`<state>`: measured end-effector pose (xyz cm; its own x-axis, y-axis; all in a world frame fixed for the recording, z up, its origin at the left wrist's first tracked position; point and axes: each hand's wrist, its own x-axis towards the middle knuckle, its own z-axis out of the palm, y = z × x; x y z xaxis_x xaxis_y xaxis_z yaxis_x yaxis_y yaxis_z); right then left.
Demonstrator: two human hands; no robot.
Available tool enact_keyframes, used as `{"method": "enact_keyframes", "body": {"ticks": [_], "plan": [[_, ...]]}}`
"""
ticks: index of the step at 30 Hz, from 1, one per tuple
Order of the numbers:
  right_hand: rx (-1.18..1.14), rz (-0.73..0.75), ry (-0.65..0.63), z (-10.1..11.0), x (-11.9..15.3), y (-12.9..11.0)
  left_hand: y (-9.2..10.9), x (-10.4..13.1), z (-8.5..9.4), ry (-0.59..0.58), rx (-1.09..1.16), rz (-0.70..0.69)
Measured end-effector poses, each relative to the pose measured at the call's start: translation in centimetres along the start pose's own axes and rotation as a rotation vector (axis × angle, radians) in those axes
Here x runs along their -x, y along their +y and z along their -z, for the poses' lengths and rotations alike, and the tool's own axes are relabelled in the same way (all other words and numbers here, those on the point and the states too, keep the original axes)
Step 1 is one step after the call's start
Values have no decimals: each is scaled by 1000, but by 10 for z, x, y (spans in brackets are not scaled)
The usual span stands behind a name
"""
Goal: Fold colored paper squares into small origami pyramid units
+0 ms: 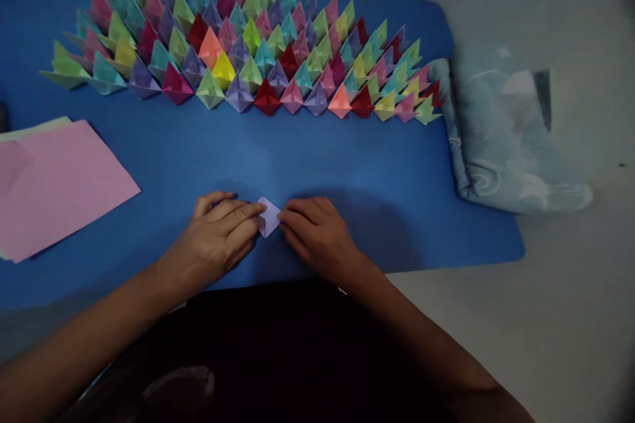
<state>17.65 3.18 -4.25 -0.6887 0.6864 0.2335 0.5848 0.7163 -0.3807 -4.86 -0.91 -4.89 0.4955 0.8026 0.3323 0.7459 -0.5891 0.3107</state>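
A small folded lavender paper (270, 217), diamond-shaped, lies near the front edge of the blue table (317, 152). The fingertips of my left hand (221, 234) press on its left side, with the fingers held together. At its right corner, the fingers of my right hand (317, 231) are closed on the paper, the thumb hidden beneath them. Parts of the paper's left edge are covered by my left fingers.
Rows of folded paper boats (239, 92) in many colours stand along the far side. Pink sheets (64, 178) lie at the left, over pale green paper. A folded grey-blue patterned cloth (501, 139) rests at the table's right end.
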Motion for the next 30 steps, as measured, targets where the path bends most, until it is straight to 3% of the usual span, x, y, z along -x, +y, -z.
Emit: {"method": "enact_keyframes", "body": {"ticks": [8,18,30], "plan": [[12,-32,-5,-1,-1,-1,3,-5,4,29,48,37],[-89,-132,64,-3,-11,-6,4,-11,0,29,99,195],[-41,-248,-29,2,-22,-14,3,-18,-4,54,79,319]]}}
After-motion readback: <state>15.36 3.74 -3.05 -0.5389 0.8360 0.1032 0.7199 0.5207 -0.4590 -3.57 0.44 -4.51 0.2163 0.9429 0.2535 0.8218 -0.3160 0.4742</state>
